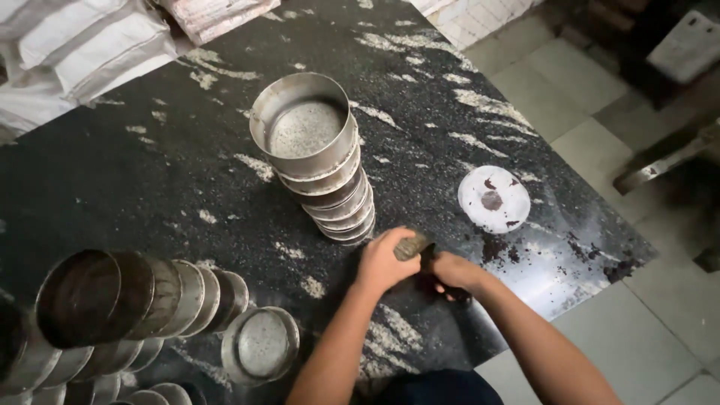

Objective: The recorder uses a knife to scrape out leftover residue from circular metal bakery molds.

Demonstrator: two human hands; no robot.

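Observation:
My left hand (384, 260) is closed around a small greyish lump or pad (411, 244) near the front edge of the black speckled stone table (150, 172). Right beside it my right hand (454, 271) grips something dark, mostly hidden under the fingers; what it is cannot be made out. Both hands touch or nearly touch each other. Just behind them rises a leaning stack of round metal tins (315, 154), the top one open and empty.
More stacked tins (127, 296) lie at the left front, with a single tin (261, 345) standing alone. A white disc (493, 199) with dark crumbs sits to the right. White sacks (82, 45) lie at the back left. Tiled floor (645, 330) is on the right.

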